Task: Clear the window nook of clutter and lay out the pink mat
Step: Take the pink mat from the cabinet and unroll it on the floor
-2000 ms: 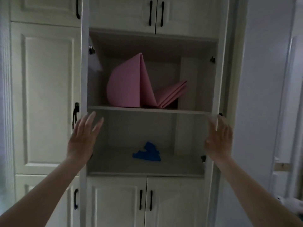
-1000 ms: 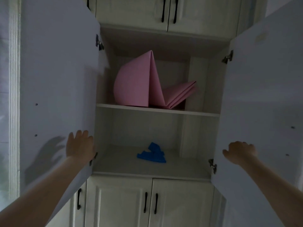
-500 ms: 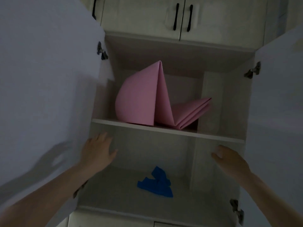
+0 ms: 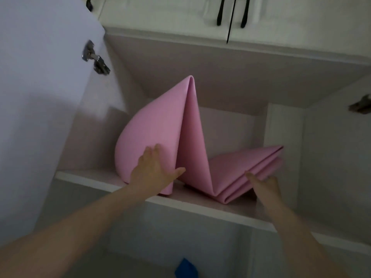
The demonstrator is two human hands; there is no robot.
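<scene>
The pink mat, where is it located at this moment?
In the head view, the pink mat sits folded on the upper shelf of the open cabinet, centre frame. The left hand touches its upright fold and the right hand its flat layers.

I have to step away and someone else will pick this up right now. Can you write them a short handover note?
Left hand: open, fingers flat on the upright fold of the pink mat.
Right hand: fingers touching the low folded stack of the mat; a firm grip cannot be confirmed.
The mat is folded on the upper shelf of the cabinet, whose left door is open. A blue item lies on the shelf below.
Done: mat reached.
Left: lift it out, carry it to the nook, lay it out. The nook is not in view.
</scene>
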